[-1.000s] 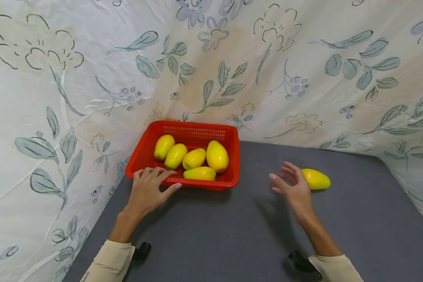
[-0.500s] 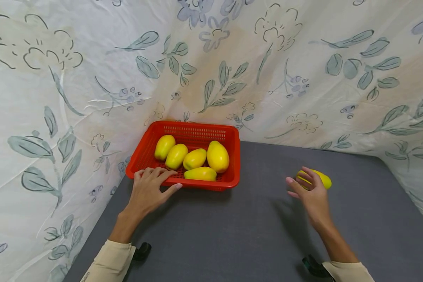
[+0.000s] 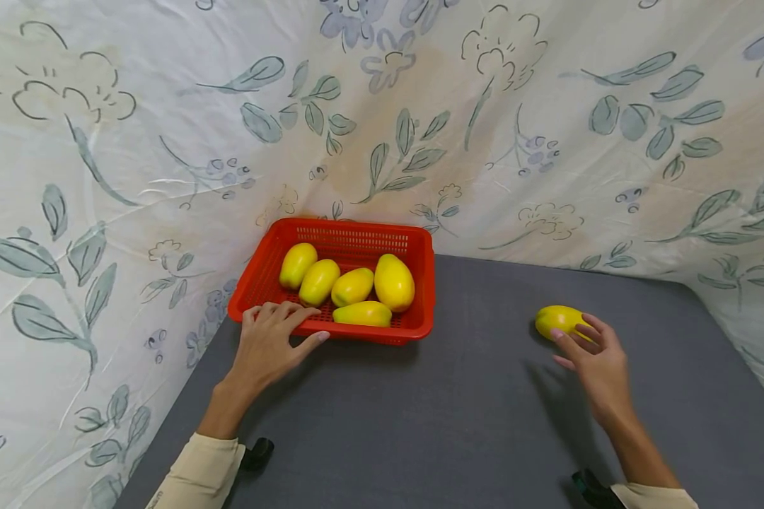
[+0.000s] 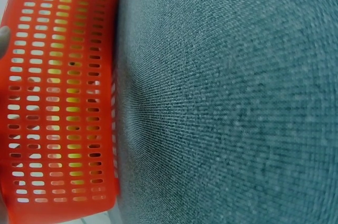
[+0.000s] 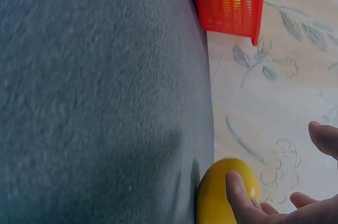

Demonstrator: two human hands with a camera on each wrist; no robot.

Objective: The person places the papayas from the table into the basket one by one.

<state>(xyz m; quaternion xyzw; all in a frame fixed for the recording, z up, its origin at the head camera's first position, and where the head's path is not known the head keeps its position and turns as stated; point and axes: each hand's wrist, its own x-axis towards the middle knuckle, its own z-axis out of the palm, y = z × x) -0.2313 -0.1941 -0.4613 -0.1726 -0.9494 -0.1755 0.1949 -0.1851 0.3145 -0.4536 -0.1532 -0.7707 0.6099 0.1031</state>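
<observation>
In the head view a red slotted plastic basket (image 3: 425, 283) sits at the back left, with several yellow mangoes (image 3: 393, 284) inside. My left hand (image 3: 269, 348) holds its front-left rim, fingers bent over the edge and thumb along the outer front. The left wrist view shows the basket wall (image 4: 58, 97) up close, yellow showing through its slots. Off to the right, a single mango (image 3: 555, 322) lies on the dark cloth. My right hand (image 3: 603, 371) is at its near right side, fingers spread and partly covering it. In the right wrist view a thumb overlaps this mango (image 5: 214, 197).
A dark grey cloth (image 3: 420, 424) covers the table. Behind and to the left hangs a white floral curtain (image 3: 382, 127), close to the basket's back edge. Dark wrist devices (image 3: 257, 454) show at both cuffs.
My right hand has moved right, passing in front of the lone mango to its near right side. The left hand, the basket and the mangoes keep their places.
</observation>
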